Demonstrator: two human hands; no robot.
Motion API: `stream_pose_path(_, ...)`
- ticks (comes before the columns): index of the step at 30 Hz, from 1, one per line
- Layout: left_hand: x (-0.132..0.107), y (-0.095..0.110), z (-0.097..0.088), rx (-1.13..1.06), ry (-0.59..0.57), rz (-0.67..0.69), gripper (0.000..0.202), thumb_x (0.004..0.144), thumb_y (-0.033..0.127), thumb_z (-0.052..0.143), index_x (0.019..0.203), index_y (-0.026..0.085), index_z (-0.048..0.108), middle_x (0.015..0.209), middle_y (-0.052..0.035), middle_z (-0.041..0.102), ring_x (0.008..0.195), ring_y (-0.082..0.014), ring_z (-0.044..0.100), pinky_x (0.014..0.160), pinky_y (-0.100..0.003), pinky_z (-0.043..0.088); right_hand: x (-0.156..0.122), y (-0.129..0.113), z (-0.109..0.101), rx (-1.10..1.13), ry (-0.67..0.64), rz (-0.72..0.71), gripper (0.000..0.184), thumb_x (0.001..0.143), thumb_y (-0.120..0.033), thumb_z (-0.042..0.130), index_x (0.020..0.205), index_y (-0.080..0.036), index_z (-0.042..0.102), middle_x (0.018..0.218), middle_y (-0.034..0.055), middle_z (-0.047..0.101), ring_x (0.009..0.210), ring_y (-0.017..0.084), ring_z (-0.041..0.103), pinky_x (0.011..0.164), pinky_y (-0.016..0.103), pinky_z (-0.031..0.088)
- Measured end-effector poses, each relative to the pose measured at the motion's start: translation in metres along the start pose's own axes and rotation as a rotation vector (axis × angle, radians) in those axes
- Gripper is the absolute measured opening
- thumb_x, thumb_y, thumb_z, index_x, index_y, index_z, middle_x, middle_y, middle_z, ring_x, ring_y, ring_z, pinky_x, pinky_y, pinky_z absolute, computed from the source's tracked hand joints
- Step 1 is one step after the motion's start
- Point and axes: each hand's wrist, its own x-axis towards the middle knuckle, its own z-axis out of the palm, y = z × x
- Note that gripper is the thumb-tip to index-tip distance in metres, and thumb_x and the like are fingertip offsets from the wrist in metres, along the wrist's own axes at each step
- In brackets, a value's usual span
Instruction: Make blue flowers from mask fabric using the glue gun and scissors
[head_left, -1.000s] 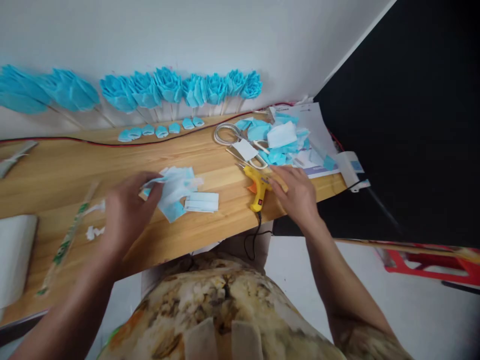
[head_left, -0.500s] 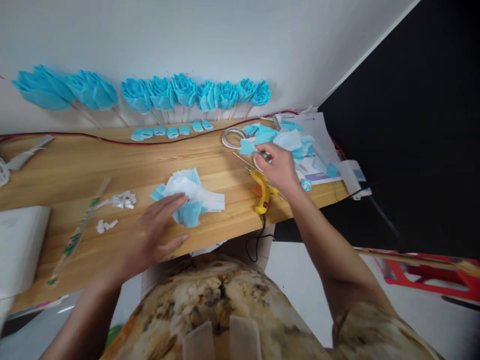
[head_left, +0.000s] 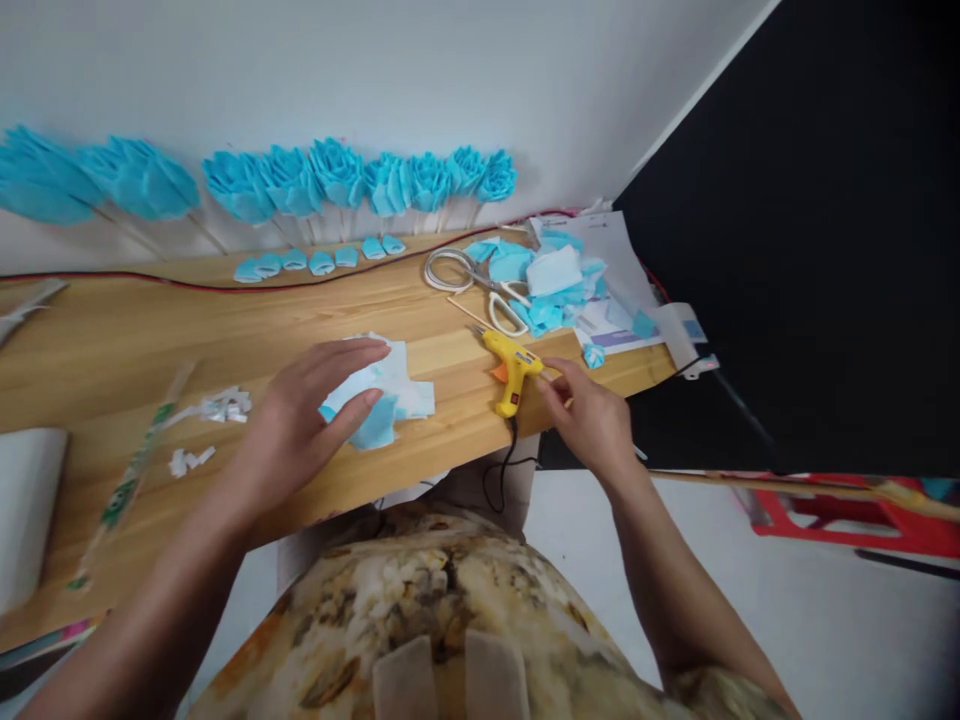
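Wooden tabletop [head_left: 300, 315] bordered by pale wall [head_left: 450, 70], black surface [head_left: 795, 250]

At centre-left, blue-white sheets [head_left: 379, 422] are overhung by the wide-spread left hand [head_left: 296, 420]; right of centre, the yellow glue gun [head_left: 514, 370] is flanked by the right hand [head_left: 598, 420], whose grip cannot be told.

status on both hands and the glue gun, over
Left hand open at blue and white sheets. Right hand at back end of yellow glue gun. Scissors lie close beyond its tip.
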Motion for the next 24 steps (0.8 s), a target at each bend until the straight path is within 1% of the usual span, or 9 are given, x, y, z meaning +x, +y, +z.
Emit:
stream_pose_path(2,0.015,0.007,0.005,-0.001,-0.016,0.043,0.032,0.101,0.033,0.059,0.133,0.029,0.064,0.134,-0.0051,0.071,0.124,-0.0246,0.067,0.110,-0.046,0.053,-0.002,-0.009,0.007,-0.102,-0.105,0.015,0.055,0.096,-0.046,0.063,0.147,-0.025,0.057,0.092,0.0040,0.081,0.083,0.027,0.077,0.065,0.031,0.049)
stream_pose_path(4,0.029,0.016,0.012,-0.002,-0.039,0.091,0.029,0.102,0.035,0.057,0.128,0.026,0.067,0.131,-0.0056,0.073,0.121,-0.0247,0.069,0.108,-0.045,0.054,-0.002,-0.024,0.014,-0.160,-0.165,-0.035,0.067,0.097,-0.054,0.060,0.156,-0.025,0.047,0.108,0.0079,0.081,0.092,0.029,0.076,0.068,0.032,0.050)
stream_pose_path(6,0.040,0.023,0.016,-0.009,-0.069,0.130,0.029,0.102,0.037,0.056,0.125,0.025,0.069,0.130,-0.0061,0.074,0.121,-0.0248,0.069,0.107,-0.044,0.054,0.000,-0.036,0.019,-0.200,-0.211,-0.054,0.069,0.099,-0.057,0.054,0.159,-0.026,0.043,0.112,0.0097,0.080,0.094,0.030,0.076,0.070,0.033,0.051)
stream_pose_path(9,0.048,0.030,0.020,-0.013,-0.112,0.150,0.030,0.103,0.038,0.054,0.125,0.024,0.070,0.131,-0.0064,0.074,0.122,-0.0246,0.069,0.107,-0.043,0.054,0.000,-0.043,0.023,-0.205,-0.257,-0.008,0.060,0.101,-0.046,0.048,0.158,-0.029,0.046,0.108,0.0085,0.081,0.092,0.028,0.075,0.073,0.033,0.052)
stream_pose_path(11,0.054,0.032,0.021,-0.013,-0.126,0.149,0.032,0.103,0.038,0.053,0.126,0.024,0.070,0.131,-0.0065,0.074,0.122,-0.0245,0.068,0.107,-0.043,0.053,-0.001,-0.041,0.026,-0.160,-0.239,0.033,0.058,0.099,-0.036,0.047,0.156,-0.031,0.050,0.103,0.0061,0.081,0.090,0.026,0.075,0.074,0.032,0.052)
stream_pose_path(15,0.077,0.034,0.022,0.005,-0.136,0.150,0.035,0.102,0.042,0.051,0.126,0.026,0.071,0.131,-0.0053,0.074,0.124,-0.0255,0.067,0.110,-0.043,0.051,-0.010,-0.030,0.032,-0.039,-0.080,0.092,0.062,0.091,-0.026,0.048,0.152,-0.030,0.056,0.091,0.0030,0.081,0.079,0.023,0.073,0.071,0.030,0.053)
stream_pose_path(18,0.106,0.033,0.025,0.008,-0.143,0.147,0.036,0.102,0.043,0.047,0.124,0.027,0.072,0.130,-0.0044,0.073,0.125,-0.0262,0.066,0.112,-0.044,0.050,-0.023,-0.020,0.024,0.083,0.068,0.132,0.062,0.087,-0.027,0.049,0.147,-0.029,0.062,0.082,0.0021,0.079,0.067,0.021,0.070,0.067,0.031,0.053)
stream_pose_path(21,0.144,0.033,0.040,0.002,-0.122,0.157,0.037,0.103,0.037,0.046,0.124,0.022,0.072,0.128,-0.0067,0.074,0.121,-0.0255,0.067,0.108,-0.043,0.051,-0.038,-0.004,-0.006,0.197,0.254,0.228,0.063,0.086,-0.031,0.049,0.148,-0.030,0.062,0.087,0.0025,0.079,0.059,0.019,0.065,0.065,0.032,0.054)
stream_pose_path(24,0.187,0.044,0.078,0.016,-0.166,0.231,0.035,0.099,0.023,0.047,0.121,0.018,0.074,0.125,-0.0067,0.076,0.116,-0.0216,0.070,0.103,-0.036,0.052,-0.042,0.020,-0.046,0.166,0.440,0.402,0.069,0.085,-0.034,0.049,0.154,-0.031,0.053,0.083,0.0015,0.077,0.059,0.019,0.064,0.065,0.033,0.055)
